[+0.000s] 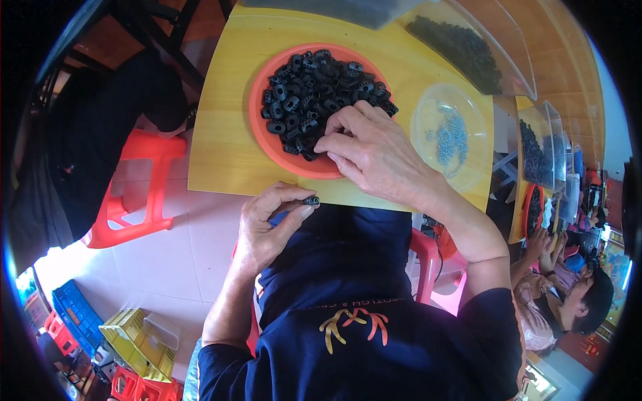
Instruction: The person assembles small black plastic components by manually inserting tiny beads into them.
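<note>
Between the thumb and fingertips of my left hand (271, 224) is a small black plastic piece (311, 200) with a round, lighter end, held just off the table's near edge. My right hand (368, 150) reaches over a round orange-red basin (266, 142) heaped with small black plastic parts (307, 90), which have holes in them. Its fingers are bent together at the near right side of the heap, touching the parts. Whatever sits in that pinch is hidden by the fingers.
The basin stands on a yellow table (221, 134). Right of it is a clear round tray (422, 110) with small silvery pieces (451, 137). A clear bin (528, 73) of dark parts stands far right. A red stool (157, 180) and a seated person (562, 301) flank me.
</note>
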`<action>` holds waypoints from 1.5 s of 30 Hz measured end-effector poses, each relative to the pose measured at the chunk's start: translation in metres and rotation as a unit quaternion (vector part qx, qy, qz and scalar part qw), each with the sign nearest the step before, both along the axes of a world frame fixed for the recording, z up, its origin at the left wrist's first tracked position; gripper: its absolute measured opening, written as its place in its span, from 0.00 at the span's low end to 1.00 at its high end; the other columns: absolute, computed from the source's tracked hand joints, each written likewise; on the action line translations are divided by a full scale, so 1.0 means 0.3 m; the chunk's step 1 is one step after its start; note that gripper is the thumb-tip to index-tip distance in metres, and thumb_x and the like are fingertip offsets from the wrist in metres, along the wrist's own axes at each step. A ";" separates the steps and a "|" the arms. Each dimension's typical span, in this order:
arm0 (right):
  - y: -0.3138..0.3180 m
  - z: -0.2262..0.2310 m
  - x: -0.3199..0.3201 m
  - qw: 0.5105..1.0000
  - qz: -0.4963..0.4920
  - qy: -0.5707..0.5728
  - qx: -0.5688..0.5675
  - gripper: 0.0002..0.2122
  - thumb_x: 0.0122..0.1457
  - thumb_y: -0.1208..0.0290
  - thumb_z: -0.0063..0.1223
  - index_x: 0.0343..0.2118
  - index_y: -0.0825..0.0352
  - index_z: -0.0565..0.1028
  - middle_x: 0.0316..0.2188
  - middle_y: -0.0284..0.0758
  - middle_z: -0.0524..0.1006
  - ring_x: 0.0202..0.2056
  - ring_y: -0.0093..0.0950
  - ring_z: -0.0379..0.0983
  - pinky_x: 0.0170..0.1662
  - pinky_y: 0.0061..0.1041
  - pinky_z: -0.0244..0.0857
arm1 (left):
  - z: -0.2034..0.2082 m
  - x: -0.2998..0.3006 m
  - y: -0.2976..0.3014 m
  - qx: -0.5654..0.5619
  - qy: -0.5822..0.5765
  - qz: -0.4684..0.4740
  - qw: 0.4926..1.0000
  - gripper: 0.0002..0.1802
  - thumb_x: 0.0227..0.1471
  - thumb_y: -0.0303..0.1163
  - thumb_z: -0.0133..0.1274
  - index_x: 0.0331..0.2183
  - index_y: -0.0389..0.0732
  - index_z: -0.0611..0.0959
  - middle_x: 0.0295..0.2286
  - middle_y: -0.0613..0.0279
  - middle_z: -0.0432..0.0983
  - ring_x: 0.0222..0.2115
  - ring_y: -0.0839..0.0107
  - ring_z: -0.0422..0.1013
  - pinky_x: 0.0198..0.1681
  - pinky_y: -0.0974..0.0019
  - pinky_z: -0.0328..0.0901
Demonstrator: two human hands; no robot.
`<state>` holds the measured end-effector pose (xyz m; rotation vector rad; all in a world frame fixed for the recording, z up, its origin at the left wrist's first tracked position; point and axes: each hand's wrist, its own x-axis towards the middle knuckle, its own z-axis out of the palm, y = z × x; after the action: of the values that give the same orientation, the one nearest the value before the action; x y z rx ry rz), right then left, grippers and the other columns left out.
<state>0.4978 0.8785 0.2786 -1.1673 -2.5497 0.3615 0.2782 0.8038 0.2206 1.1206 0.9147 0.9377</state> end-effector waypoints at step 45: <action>0.051 0.007 0.157 0.999 0.027 0.041 0.000 0.08 0.49 0.74 0.61 0.33 0.62 0.82 0.35 0.30 0.72 0.38 0.31 0.67 0.42 0.31 0.64 | -0.024 0.067 0.034 0.002 -0.022 -0.006 1.000 0.11 0.53 0.17 0.56 0.41 0.31 0.80 0.36 0.54 0.77 0.39 0.65 0.78 0.44 0.67 0.72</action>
<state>0.5448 0.8937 0.2806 -1.0635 -2.5130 0.4127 0.2984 0.8140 0.2135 1.1039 0.8699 0.9516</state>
